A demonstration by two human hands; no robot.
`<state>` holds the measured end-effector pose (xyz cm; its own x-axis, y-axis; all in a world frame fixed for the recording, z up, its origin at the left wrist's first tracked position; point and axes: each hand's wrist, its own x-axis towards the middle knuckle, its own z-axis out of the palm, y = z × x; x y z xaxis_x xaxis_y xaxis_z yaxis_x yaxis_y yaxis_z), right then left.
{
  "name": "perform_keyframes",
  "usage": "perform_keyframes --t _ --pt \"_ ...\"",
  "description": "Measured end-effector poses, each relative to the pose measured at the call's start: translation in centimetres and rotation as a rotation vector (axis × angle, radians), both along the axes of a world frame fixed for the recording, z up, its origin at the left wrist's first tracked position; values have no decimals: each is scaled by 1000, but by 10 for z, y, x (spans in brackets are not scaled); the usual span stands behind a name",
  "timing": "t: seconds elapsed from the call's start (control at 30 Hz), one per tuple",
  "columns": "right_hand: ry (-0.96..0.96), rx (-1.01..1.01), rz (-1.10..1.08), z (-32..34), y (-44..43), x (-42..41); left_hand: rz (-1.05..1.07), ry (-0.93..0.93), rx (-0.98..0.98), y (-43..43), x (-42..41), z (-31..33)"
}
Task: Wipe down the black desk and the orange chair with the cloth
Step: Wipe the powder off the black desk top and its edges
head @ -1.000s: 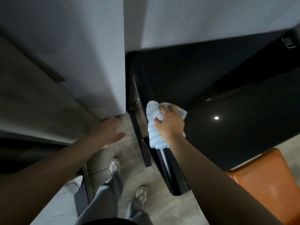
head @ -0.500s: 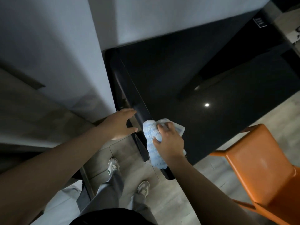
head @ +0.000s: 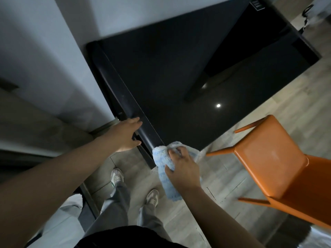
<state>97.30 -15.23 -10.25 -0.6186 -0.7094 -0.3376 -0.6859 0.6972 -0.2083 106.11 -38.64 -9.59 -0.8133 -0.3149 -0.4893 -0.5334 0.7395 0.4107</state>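
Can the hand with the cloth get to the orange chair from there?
Probably yes. The right hand, gripping the cloth at the desk corner, has only bare floor between it and the chair seat beside it.

Pale grey wall (head: 44, 51) meets a grey tiled floor (head: 223, 176) in dim light.

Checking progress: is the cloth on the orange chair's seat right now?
No, the right hand grips the cloth at the black desk's near corner, clear of the orange chair.
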Motion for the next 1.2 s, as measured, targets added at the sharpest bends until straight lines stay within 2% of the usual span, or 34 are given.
perform_keyframes --t 0.37,0.57,0.77,0.9,1.07,1.2 --pt "9 27 -10 20 55 -8 15 -89 -81 29 -4 -7" --pt "-57 -147 -107 49 49 -31 58 -65 -36 33 -2 -6" --pt "-225 -356 -42 75 -20 -41 230 96 5 23 32 -5" --pt "-485 -454 0 82 -88 -37 323 70 -26 -3 70 -6" --pt "-677 -499 92 79 -178 -31 478 28 -49 -46 98 -6" --pt "-763 -495 72 62 -245 -38 521 33 18 -76 111 -12"
